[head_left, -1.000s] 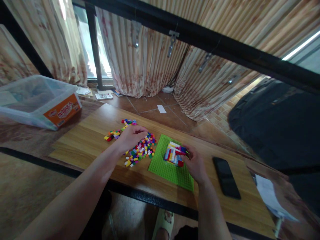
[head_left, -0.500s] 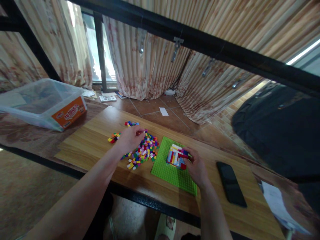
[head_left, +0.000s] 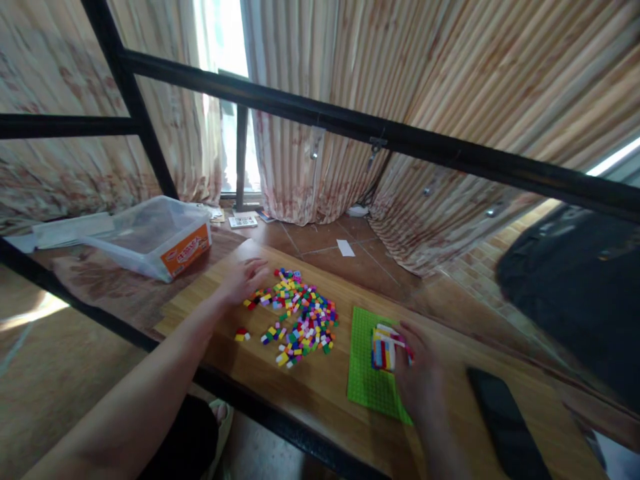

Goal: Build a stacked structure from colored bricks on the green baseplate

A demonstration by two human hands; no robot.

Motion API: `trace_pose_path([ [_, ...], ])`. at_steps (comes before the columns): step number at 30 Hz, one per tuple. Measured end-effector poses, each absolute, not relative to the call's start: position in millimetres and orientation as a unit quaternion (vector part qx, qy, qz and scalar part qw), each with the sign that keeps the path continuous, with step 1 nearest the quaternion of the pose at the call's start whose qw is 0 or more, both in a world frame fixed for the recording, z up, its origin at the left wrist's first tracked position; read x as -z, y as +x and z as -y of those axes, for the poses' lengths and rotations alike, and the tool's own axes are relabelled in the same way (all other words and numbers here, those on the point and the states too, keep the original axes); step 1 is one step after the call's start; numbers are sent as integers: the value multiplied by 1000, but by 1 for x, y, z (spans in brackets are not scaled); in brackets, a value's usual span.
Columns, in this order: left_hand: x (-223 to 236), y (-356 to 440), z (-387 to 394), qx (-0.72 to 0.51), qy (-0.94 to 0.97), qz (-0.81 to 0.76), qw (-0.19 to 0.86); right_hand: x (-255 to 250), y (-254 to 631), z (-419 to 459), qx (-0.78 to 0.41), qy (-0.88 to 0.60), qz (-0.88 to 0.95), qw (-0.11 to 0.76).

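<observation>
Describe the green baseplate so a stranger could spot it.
Start with the wooden tabletop. Between the loose toy bricks and the black smartphone, partly covered by the right hand, lies the green baseplate. Unlike its neighbours, it's one flat, studded, bright-green sheet.

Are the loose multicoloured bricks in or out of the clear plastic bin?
Out: loose multicoloured bricks lie scattered on the brown wooden tabletop.

Striped curtains [head_left: 293, 60] beside a bright window [head_left: 233, 40], brown tiled floor [head_left: 317, 237].

left hand [head_left: 245, 279] bare | right hand [head_left: 419, 367] bare | legwear [head_left: 177, 443] black | shoe [head_left: 227, 427] pale
</observation>
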State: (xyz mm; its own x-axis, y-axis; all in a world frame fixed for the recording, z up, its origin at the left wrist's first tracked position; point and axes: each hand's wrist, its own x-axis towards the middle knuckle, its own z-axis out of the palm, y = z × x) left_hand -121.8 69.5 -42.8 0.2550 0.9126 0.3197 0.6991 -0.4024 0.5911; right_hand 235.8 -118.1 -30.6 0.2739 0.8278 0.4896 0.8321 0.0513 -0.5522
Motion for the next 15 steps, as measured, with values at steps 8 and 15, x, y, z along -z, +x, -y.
trace_pose_path([
  [8, 49, -82, -74, -267, 814, -486, 172, 48, 128, 58, -87, -675, 631, 371],
  [15, 46, -73, -67, -209, 862, -427, 179, 63, 118, 32, -88, -677, 649, 335],
])
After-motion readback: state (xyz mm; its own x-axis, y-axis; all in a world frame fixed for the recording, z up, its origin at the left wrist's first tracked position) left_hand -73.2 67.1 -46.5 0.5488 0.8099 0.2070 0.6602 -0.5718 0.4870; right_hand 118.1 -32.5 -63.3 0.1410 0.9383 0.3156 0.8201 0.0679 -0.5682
